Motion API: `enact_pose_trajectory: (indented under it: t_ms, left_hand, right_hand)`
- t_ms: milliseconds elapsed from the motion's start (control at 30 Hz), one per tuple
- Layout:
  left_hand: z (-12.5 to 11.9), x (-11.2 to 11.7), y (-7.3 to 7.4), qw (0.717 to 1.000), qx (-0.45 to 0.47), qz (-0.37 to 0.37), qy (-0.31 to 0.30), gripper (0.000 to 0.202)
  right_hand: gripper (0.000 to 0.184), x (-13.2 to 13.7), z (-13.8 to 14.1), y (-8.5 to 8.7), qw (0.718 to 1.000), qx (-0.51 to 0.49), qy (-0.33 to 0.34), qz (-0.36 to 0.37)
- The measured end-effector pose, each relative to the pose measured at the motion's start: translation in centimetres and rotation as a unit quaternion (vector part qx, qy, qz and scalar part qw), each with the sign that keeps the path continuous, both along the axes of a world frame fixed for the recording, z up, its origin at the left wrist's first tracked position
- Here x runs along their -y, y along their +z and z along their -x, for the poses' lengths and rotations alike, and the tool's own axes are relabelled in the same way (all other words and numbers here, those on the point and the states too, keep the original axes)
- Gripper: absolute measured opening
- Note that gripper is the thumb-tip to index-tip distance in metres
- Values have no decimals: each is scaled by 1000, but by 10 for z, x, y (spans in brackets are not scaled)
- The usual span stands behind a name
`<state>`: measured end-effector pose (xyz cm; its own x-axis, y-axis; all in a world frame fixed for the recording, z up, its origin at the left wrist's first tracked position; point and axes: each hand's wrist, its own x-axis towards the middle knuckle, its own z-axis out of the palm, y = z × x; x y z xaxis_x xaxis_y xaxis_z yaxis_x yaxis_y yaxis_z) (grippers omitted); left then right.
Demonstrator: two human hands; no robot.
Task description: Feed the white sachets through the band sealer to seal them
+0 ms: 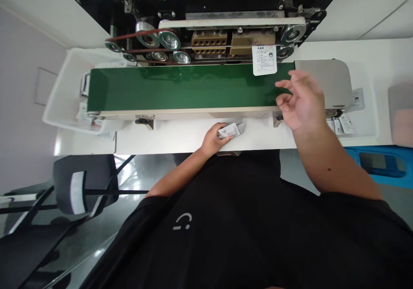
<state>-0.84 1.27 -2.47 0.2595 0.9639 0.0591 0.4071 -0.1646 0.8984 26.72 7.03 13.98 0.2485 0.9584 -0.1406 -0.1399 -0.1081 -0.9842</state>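
My left hand (214, 140) is closed around a small white printed packet (229, 130) with a clear edge, at the front of the white table. Above the right end of the green conveyor belt (180, 88), my right hand (301, 99) is raised with its fingers apart and slightly curled, slightly blurred, holding nothing. To its left, a white printed packet (265, 60) hangs over the belt, its top edge at the band sealing machine's (211, 43) drive bands. The fingers do not touch that packet.
A white plastic bin (53, 104) with packets stands at the belt's left end. A clear tray (371, 121) with several packets (346, 125) lies at the right. A blue stool (383, 166) stands right; a black chair (85, 185) is at the left.
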Motion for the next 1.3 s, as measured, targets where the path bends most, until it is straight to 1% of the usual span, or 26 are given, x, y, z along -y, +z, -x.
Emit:
enact_pose_trajectory:
  t_ms: [67,100,167,233,300,367,400,467,533,600,767,1000,1133,1200,1300]
  left_hand:
    - [0,0,0,1000,2,1,-1,46]
    - [0,0,0,1000,3,0,-3,46]
    - [0,0,-1,1000,5,-4,-12,47]
    - [0,-1,-1,1000,4,-9,-18,47]
    - [0,-1,-2,1000,2,-12,-21,48]
    - [0,-1,-3,1000,-1,-13,-20,49]
    - [0,-1,-3,1000,-3,-13,-18,50]
    - [0,-1,-3,1000,-7,-14,-18,52]
    - [0,-1,-2,1000,-10,-15,-18,53]
    - [-1,0,0,1000,-13,-15,-17,52]
    - [0,1,1,999,-7,-25,-29,52]
    - [0,1,0,999,-6,-19,-39,57]
    - [-1,0,-1,999,-5,-19,-44,66]
    - [-1,-1,-2,999,-9,-18,-47,67]
    - [-1,-1,-4,998,-17,-16,-52,64]
  right_hand:
    - [35,33,16,-12,997,23,-17,-67]
    - [37,49,25,-20,996,40,-9,-78]
    - [38,77,41,-41,994,86,39,-64]
    - [35,95,55,-67,983,148,101,-40]
    - [32,104,63,-91,963,216,159,-31]
    - [32,106,69,-110,945,264,189,-30]
    - [32,106,71,-117,943,274,187,-31]
    - [34,105,75,-126,948,272,160,-31]
    - [39,105,77,-130,955,265,134,-27]
    - [40,105,79,-131,955,266,129,-26]
    - [20,104,78,-128,942,304,129,-54]
    - [12,93,70,-127,912,361,173,-93]
    - [16,90,63,-124,903,371,186,-111]
    - [17,91,59,-122,905,368,188,-99]
    - [18,94,53,-121,918,345,187,-57]
